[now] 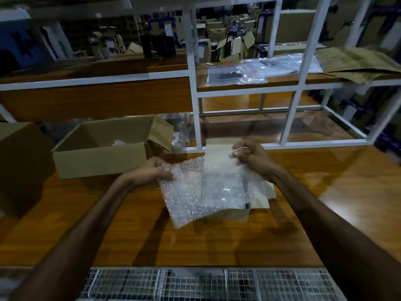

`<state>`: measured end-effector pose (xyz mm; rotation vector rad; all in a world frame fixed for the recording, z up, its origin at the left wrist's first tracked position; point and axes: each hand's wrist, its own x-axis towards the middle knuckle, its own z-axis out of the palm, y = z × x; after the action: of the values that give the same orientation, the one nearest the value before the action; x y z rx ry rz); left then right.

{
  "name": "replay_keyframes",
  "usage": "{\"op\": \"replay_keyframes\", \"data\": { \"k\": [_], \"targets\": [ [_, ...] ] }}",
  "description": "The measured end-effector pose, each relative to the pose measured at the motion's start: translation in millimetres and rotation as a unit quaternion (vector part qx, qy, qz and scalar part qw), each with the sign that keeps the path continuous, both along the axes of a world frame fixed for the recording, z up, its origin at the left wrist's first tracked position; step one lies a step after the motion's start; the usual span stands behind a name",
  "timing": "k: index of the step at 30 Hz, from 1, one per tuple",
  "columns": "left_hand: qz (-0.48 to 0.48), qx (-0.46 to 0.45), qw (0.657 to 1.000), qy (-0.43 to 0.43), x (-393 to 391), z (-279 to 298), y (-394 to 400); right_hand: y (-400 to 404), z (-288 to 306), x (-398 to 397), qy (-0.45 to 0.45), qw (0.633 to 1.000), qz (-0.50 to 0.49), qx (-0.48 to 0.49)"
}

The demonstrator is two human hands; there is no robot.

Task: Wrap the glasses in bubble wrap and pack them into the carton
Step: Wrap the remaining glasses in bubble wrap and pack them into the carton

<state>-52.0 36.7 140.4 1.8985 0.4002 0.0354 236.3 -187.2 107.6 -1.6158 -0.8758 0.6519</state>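
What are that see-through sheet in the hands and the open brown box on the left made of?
The clear bubbled sheet looks like plastic bubble wrap: glossy, dotted with small air pockets. The open brown box looks like matte cardboard, with folded flaps.

the bubble wrap covered most of the small white box beneath it, so nothing inside that box could be made out; only a dark edge showed through the plastic on the side away from the carton. the left hand had its fingertips tucked behind the wrap's edge, and the right hand hid the corner it pinched. inside the carton only a pale scrap showed, too dim to name. left of the carton a second brown box ran off the picture's edge. behind the carton, clear plastic items were blurred beyond telling.
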Motion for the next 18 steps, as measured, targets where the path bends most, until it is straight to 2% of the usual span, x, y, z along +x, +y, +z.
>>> {"op": "replay_keyframes", "data": {
  "k": [4,7,10,14,18],
  "targets": [
    [0.023,-0.234,0.971,-0.038,-16,-29,-1,13,0,-28,0.039,0.997,0.063,-0.027],
    [0.069,-0.31,0.946,-0.056,-28,-43,-5,36,-12,-58,0.068,0.993,0.091,-0.035],
    [0.086,-0.438,0.887,-0.12,-45,-45,-12,62,-29,-85,0.154,0.981,0.111,-0.044],
    [0.105,-0.5,0.846,-0.15,-73,-49,1,86,-50,-114,0.336,0.921,0.195,-0.036],
    [0.082,-0.588,0.787,-0.167,-86,-42,1,101,-64,-130,0.465,0.853,0.239,0.006]
  ]
}}
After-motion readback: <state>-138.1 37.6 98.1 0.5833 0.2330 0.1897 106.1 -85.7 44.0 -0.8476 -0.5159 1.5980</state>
